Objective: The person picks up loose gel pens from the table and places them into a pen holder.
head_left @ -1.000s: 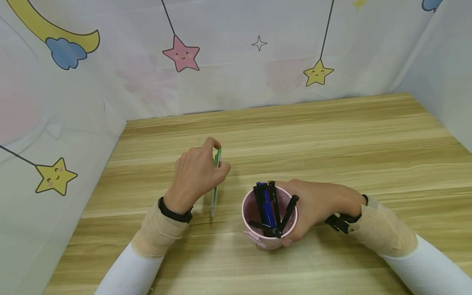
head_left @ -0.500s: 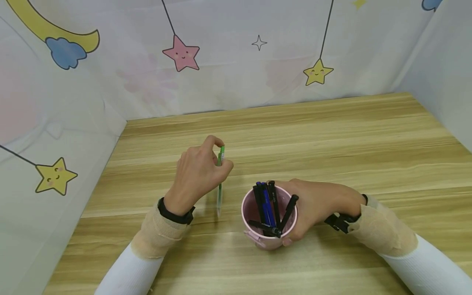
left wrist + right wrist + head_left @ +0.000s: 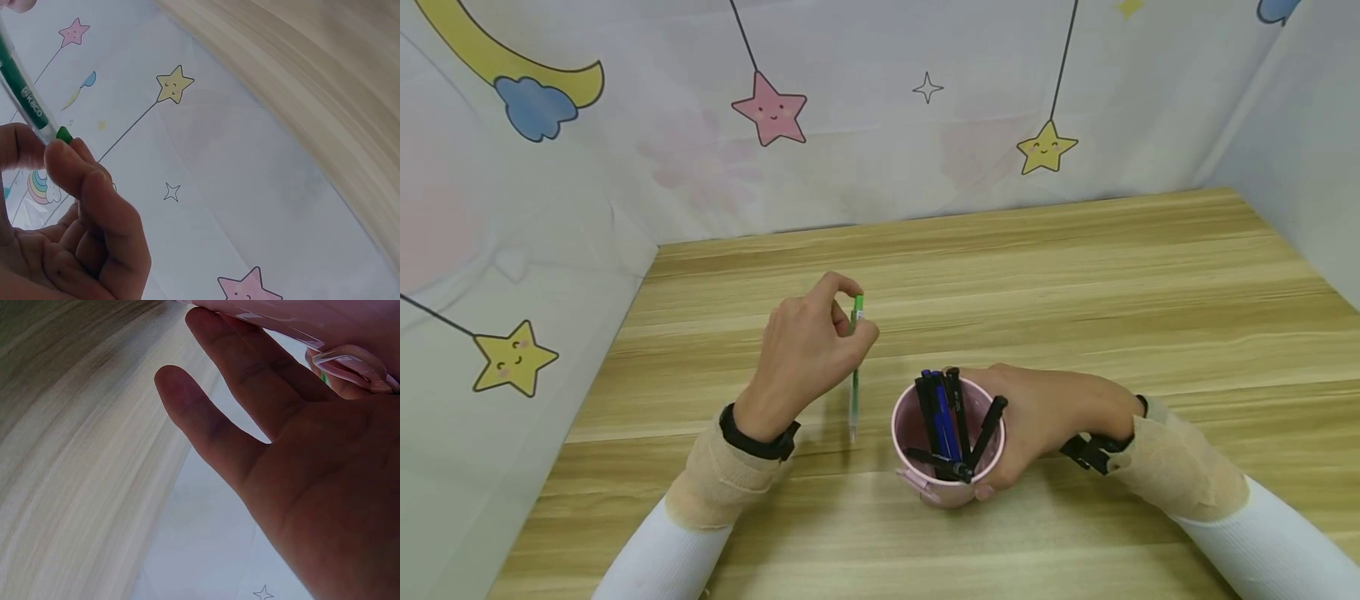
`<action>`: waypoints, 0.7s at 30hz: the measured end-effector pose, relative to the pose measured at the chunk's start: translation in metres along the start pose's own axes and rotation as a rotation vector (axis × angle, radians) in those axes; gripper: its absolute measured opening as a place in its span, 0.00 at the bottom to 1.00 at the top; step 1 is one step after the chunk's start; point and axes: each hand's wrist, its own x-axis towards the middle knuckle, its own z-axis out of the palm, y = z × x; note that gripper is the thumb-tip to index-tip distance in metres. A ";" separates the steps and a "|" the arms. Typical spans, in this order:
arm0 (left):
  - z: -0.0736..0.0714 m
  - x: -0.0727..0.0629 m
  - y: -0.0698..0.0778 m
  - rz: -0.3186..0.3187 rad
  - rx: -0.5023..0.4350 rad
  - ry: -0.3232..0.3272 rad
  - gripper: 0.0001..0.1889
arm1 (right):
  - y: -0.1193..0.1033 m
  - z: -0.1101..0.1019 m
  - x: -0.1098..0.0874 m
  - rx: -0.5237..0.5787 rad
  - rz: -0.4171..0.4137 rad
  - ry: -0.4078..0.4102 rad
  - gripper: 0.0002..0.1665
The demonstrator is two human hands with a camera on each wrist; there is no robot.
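A slim green-and-clear pen (image 3: 854,393) is pinched between the thumb and fingers of my left hand (image 3: 805,350), left of the cup. Its green end is up by the fingertips, and its clear end points toward me. In the left wrist view the pen (image 3: 25,94) shows white lettering on a green part. My right hand (image 3: 1037,417) grips the right side of a pink pen cup (image 3: 951,497), thumb in front; the far fingers are hidden behind the cup. Several black pens (image 3: 987,433) and a blue pen (image 3: 945,417) stand or lean inside it.
The wood-grain table (image 3: 1120,292) reaches back to a white cloth backdrop (image 3: 865,167) printed with stars and a moon. More cloth (image 3: 512,467) walls the left side, and the right side too.
My left hand has shifted slightly right, bringing the pen nearer the cup and turning it a little straighter. The right hand and the cup have stayed in place.
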 end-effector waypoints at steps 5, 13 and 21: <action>-0.003 0.000 0.005 -0.020 -0.109 -0.017 0.16 | 0.000 0.000 0.000 0.000 -0.011 0.002 0.47; -0.006 -0.001 0.008 -0.025 -0.218 -0.015 0.16 | 0.001 0.000 0.001 0.015 -0.027 0.000 0.46; -0.008 -0.002 0.009 0.019 -0.349 0.015 0.16 | 0.001 0.000 0.000 0.021 -0.029 0.000 0.47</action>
